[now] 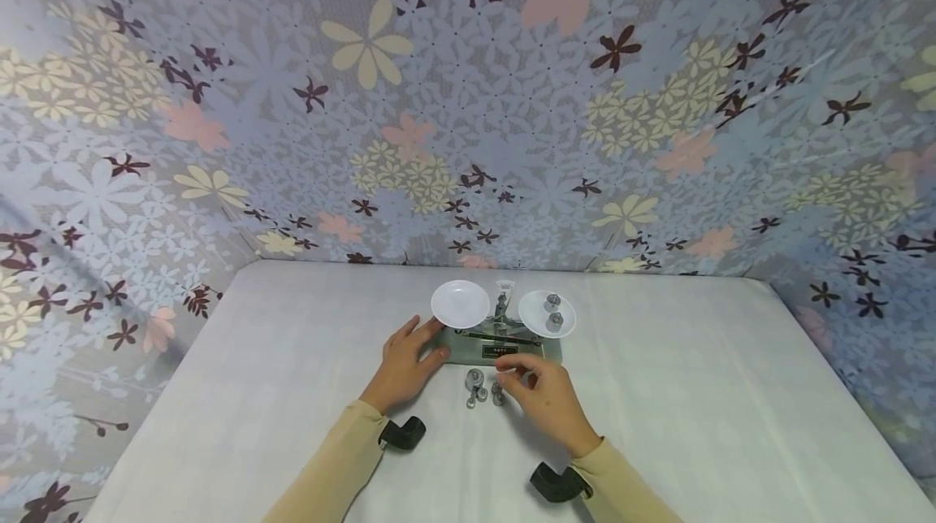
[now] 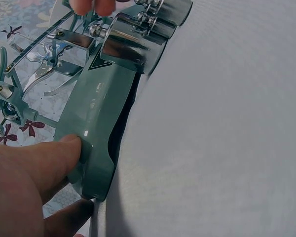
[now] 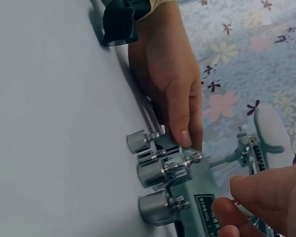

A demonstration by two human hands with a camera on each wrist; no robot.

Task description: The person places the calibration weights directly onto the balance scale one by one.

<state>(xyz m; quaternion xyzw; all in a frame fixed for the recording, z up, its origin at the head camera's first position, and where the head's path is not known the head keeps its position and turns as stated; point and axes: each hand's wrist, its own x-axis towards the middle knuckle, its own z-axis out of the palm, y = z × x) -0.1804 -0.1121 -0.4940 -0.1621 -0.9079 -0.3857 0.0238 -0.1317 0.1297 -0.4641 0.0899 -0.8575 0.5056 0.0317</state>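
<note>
A green balance scale [image 1: 464, 355] stands on the table. Its left white pan [image 1: 459, 304] is bare, while two metal weights [image 1: 555, 319] sit on the right pan [image 1: 532, 313]. My left hand [image 1: 405, 367] holds the left end of the base, thumb [image 2: 64, 152] on its front face and fingers beyond the end. Over the front of the base hovers my right hand [image 1: 548, 403], its thumb and index fingertips close together with no visible object between them. Below it, several silver weights with knobs [image 3: 155, 207] stand on the table in front of the scale.
A pale cloth covers the table [image 1: 695, 393]. Behind and at both sides rises a flower-patterned backdrop [image 1: 468, 101]. A black strap piece [image 1: 403, 433] is on the left wrist, and another [image 1: 556, 482] on the right.
</note>
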